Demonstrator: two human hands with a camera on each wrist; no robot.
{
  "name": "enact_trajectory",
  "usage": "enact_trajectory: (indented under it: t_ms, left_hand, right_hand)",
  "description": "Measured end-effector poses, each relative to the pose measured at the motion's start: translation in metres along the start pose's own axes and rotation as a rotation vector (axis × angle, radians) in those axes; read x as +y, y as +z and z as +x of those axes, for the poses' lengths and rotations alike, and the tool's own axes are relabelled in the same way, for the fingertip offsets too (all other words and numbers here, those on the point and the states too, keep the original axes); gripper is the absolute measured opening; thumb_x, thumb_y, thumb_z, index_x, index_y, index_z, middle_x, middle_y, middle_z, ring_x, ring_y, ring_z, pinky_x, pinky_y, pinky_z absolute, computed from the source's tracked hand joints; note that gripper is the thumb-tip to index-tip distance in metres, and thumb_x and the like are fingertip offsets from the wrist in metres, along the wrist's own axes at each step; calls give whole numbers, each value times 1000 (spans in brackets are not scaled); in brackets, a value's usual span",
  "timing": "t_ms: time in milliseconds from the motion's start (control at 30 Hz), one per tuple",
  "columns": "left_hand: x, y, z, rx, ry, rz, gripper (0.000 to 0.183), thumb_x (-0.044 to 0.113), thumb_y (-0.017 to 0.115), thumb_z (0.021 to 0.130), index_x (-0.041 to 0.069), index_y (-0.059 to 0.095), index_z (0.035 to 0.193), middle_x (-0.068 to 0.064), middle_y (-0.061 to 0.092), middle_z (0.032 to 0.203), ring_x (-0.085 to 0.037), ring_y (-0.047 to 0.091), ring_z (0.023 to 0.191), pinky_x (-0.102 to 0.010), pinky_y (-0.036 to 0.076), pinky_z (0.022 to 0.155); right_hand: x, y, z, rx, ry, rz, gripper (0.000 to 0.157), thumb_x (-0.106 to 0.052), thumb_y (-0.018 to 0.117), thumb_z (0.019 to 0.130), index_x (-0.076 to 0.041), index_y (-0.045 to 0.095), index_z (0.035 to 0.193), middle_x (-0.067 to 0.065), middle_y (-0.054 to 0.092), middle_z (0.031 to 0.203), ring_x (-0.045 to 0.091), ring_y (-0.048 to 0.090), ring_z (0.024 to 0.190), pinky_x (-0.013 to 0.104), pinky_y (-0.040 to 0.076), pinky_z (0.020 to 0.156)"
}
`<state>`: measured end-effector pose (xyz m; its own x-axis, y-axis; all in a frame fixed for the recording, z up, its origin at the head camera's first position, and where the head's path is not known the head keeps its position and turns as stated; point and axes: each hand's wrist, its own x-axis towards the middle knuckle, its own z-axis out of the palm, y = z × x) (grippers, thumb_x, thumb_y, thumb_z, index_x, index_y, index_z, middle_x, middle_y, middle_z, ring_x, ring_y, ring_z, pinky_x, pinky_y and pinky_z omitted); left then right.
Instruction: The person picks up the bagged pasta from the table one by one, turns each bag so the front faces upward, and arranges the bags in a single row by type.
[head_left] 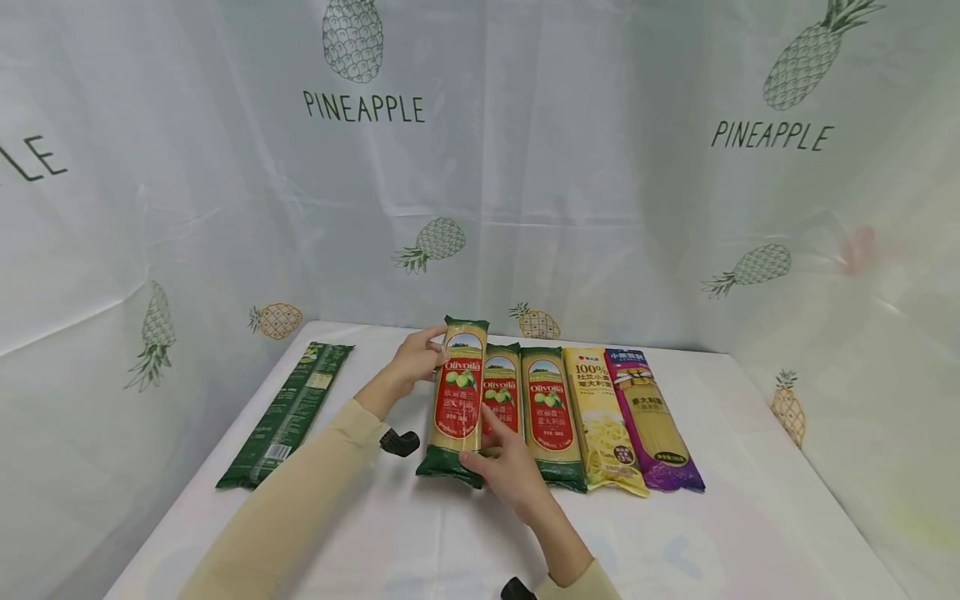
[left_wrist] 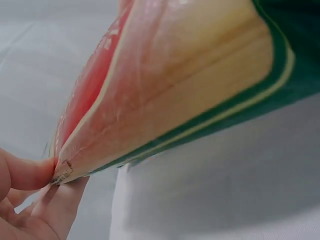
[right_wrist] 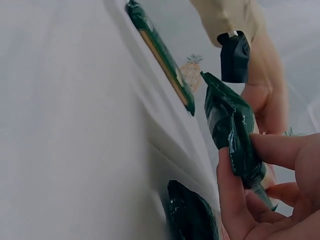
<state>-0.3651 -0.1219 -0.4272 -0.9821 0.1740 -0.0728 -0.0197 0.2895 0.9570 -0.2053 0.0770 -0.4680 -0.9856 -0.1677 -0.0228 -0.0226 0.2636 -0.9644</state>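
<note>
A green-ended pack of spaghetti (head_left: 461, 392) with a red label is held up over the table, front face toward me. My left hand (head_left: 414, 362) pinches its left edge near the top; in the left wrist view the thumb and fingers of that hand (left_wrist: 37, 200) grip a corner of the film. Lower down, my right hand (head_left: 516, 471) holds the right edge close to the bottom seal. The right wrist view shows the pack's green end (right_wrist: 231, 125) between the thumb and fingers of this hand (right_wrist: 280, 195), raised off the white cloth.
Two matching spaghetti packs (head_left: 552, 417) lie just right, one partly hidden behind the held pack. Beside them are a yellow pasta pack (head_left: 600, 408) and a purple pasta pack (head_left: 651, 412). Another green pack (head_left: 292, 417) lies back side up at left. A pineapple-print curtain (head_left: 570, 208) surrounds the table.
</note>
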Motion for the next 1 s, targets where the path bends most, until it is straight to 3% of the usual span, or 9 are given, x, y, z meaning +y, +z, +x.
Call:
enact_trajectory:
  t_ms: [267,400,533,700,1000]
  left_hand:
    - [-14,-10,10,-6,-53,12,63,7,58,107,16,38,167,-24,55,147,-31,66,115,-35,61,81]
    - [-22,-14,13,-20,-80,23,63,7,56,108,14,36,167,-25,53,151,-35,64,123,-40,60,88]
    - [-32,-15,17,-29,-100,17,63,7,57,108,13,36,167,-26,51,154,-29,62,118,-36,57,84]
    - [-40,-15,23,-27,-122,-9,63,6,57,107,12,37,166,-25,51,153,-22,59,107,-29,52,75]
    - [-46,-9,28,-57,-135,6,63,6,56,108,13,35,167,-24,51,154,-24,61,114,-29,53,78]
  right_hand:
    - [-2,13,13,13,-4,-117,86,-19,84,94,-16,39,167,10,65,111,20,62,92,34,60,61]
    - [-2,17,18,-2,-2,-148,86,-18,85,93,-11,40,166,10,63,104,18,61,77,34,60,59]
    - [-2,18,24,-1,-10,-203,84,-17,86,92,-7,42,164,8,64,100,16,62,61,32,58,55]
    - [-1,20,31,27,-20,-268,80,-16,86,92,-5,47,160,6,64,95,14,60,60,31,56,54]
    - [5,23,34,50,-57,-367,77,-19,87,91,-3,51,157,1,64,84,12,61,47,29,53,53]
